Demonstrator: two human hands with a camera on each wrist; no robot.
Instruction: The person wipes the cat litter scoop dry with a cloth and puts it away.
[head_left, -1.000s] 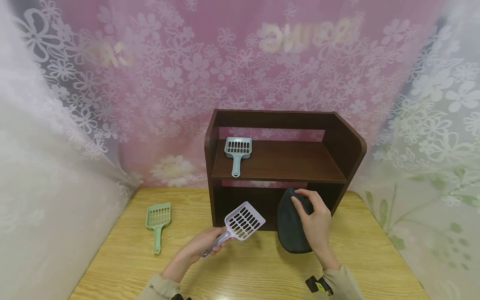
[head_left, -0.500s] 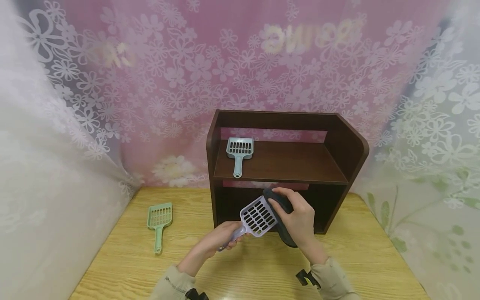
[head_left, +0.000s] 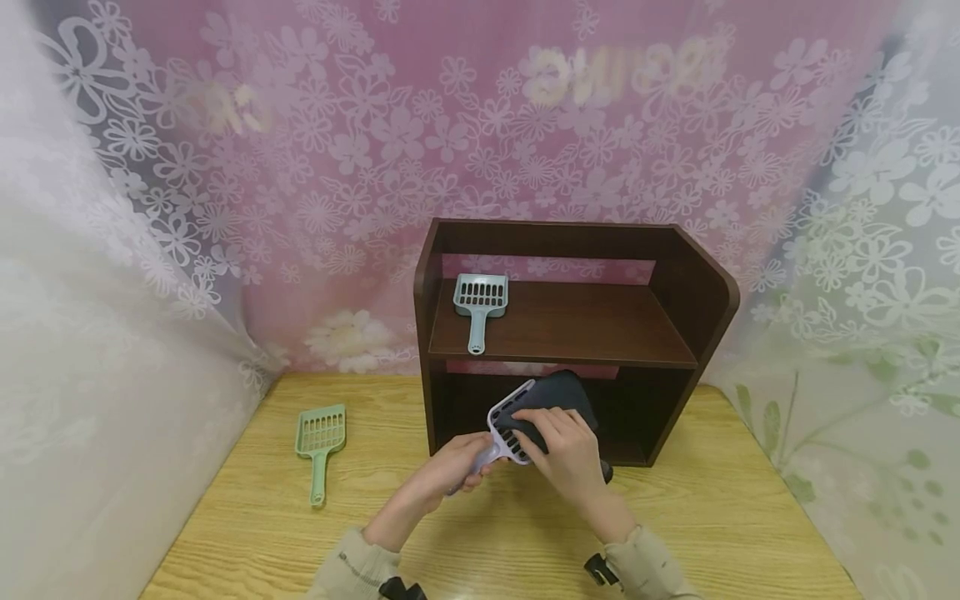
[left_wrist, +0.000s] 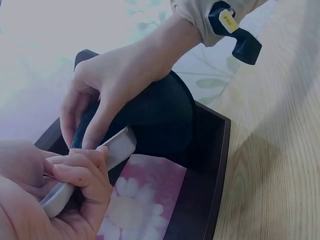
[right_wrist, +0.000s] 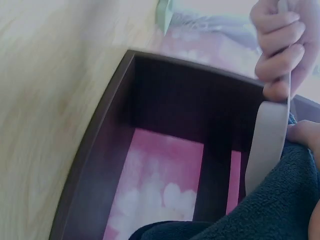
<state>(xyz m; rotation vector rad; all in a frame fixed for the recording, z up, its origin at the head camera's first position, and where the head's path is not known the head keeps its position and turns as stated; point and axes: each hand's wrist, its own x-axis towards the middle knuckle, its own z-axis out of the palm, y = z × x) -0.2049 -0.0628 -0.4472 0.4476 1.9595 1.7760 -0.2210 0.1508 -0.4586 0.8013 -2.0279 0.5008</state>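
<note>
My left hand [head_left: 457, 465] grips a lilac litter scoop [head_left: 486, 456] by its handle, the slotted head pointing up and to the right in front of the shelf. In the left wrist view my fingers wrap the pale handle below the scoop's head [left_wrist: 120, 147]. My right hand [head_left: 566, 454] pinches a dark blue-green cloth [head_left: 558, 393], laid across the slotted face. Its fingers and the cloth hide much of the scoop's head. The right wrist view shows the cloth's [right_wrist: 282, 200] fuzzy, towel-like texture against the scoop's side wall [right_wrist: 265, 142].
Behind my hands stands a dark brown two-tier shelf [head_left: 577, 321]. A light blue litter scoop [head_left: 478, 315] lies on its upper board, at the left. On the wooden table [head_left: 240, 533] to the left lies a green litter scoop [head_left: 319, 452]. Flowered curtains [head_left: 360, 208] surround the table.
The scoop has moved right, and my right hand has brought the cloth left from beside it onto the slotted face. The blue and green scoops have stayed put.
</note>
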